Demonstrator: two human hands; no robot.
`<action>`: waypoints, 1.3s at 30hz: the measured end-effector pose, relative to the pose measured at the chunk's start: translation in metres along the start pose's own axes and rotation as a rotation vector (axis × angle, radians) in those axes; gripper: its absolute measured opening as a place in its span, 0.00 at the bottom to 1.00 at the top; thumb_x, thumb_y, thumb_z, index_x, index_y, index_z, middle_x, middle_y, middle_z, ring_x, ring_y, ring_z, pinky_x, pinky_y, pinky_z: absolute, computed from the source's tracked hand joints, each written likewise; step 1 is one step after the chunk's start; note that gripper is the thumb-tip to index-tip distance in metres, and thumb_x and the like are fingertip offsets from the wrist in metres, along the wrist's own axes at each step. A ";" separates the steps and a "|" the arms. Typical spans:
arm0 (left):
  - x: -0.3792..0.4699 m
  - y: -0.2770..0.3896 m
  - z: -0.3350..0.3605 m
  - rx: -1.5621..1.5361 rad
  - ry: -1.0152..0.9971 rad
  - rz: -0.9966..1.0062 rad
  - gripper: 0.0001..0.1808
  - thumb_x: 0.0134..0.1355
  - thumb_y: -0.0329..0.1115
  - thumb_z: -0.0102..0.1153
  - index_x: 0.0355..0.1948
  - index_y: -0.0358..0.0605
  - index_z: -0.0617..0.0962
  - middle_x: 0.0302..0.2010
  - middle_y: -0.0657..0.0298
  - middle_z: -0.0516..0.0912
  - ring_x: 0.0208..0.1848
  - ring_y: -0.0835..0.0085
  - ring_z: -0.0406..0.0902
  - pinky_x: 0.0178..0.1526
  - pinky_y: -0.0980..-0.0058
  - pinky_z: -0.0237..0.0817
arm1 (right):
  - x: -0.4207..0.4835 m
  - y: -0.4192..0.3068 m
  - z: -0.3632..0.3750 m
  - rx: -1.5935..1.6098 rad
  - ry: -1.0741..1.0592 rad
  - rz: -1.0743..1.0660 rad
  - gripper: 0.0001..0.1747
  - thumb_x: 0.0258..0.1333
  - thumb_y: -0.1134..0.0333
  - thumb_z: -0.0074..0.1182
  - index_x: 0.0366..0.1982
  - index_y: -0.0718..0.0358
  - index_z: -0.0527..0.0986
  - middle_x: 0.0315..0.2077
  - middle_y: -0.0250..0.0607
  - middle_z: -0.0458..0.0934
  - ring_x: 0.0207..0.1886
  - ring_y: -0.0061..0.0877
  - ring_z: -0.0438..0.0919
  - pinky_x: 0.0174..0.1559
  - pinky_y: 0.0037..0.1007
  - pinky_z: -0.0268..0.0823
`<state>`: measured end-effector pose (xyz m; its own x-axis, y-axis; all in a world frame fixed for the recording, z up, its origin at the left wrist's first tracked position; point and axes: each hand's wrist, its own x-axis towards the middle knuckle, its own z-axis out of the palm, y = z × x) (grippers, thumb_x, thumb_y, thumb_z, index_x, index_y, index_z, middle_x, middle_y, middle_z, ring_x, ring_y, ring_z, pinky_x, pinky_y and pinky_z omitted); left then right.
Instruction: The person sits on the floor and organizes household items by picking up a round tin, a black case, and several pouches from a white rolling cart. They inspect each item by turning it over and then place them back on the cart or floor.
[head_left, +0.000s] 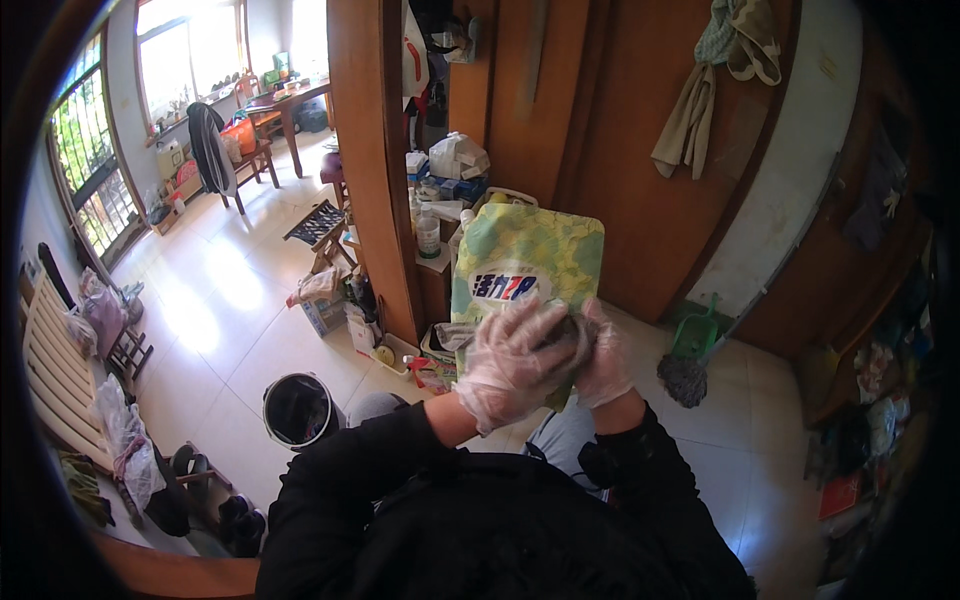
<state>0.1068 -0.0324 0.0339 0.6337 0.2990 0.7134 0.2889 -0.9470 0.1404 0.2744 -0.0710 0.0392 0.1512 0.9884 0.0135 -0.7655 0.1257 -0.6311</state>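
Both my hands wear clear plastic disposable gloves and meet over a soft green and yellow packet (536, 229) that bears printed writing. My left hand (511, 356) is blurred and lies across the packet's lower part, its fingers against a bunched grey cloth (582, 341). At the packet's right edge is my right hand (606, 354), close against that cloth; whether it grips the cloth or the packet is hidden. A strip of grey fabric (456, 336) sticks out left of my left hand. Green packet also shows below, between my wrists.
A black-lined bin (301, 409) stands left of my knee. Bottles, boxes and a white plastic bag (459, 156) crowd a low stand beside the wooden post (375, 150). To the right lie a green dustpan (695, 334) and a grey mop head (682, 381). A folding stool (321, 229) stands further left.
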 end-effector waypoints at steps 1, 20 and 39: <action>-0.001 0.001 0.008 0.049 -0.070 0.013 0.27 0.58 0.48 0.65 0.60 0.63 0.80 0.69 0.59 0.69 0.74 0.50 0.59 0.70 0.37 0.48 | 0.001 0.002 -0.002 0.028 -0.067 -0.027 0.27 0.75 0.52 0.44 0.60 0.67 0.71 0.53 0.44 0.79 0.52 0.32 0.80 0.59 0.37 0.72; 0.034 -0.032 0.025 0.173 -0.040 -0.053 0.43 0.61 0.54 0.58 0.73 0.47 0.64 0.77 0.49 0.55 0.80 0.44 0.45 0.75 0.36 0.33 | 0.006 0.008 -0.018 -0.099 0.137 -0.120 0.24 0.73 0.56 0.49 0.59 0.67 0.73 0.55 0.42 0.78 0.57 0.31 0.76 0.62 0.34 0.68; 0.030 -0.043 0.010 0.213 0.061 -0.102 0.47 0.58 0.53 0.60 0.75 0.46 0.61 0.79 0.54 0.53 0.81 0.47 0.41 0.76 0.38 0.28 | 0.002 0.014 -0.025 -0.570 0.128 -0.195 0.33 0.75 0.45 0.43 0.56 0.71 0.74 0.54 0.42 0.78 0.56 0.28 0.74 0.61 0.30 0.64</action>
<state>0.1204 0.0181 0.0423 0.5507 0.3776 0.7444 0.4980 -0.8644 0.0701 0.2796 -0.0696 0.0109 0.3556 0.9293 0.1000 -0.2664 0.2033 -0.9422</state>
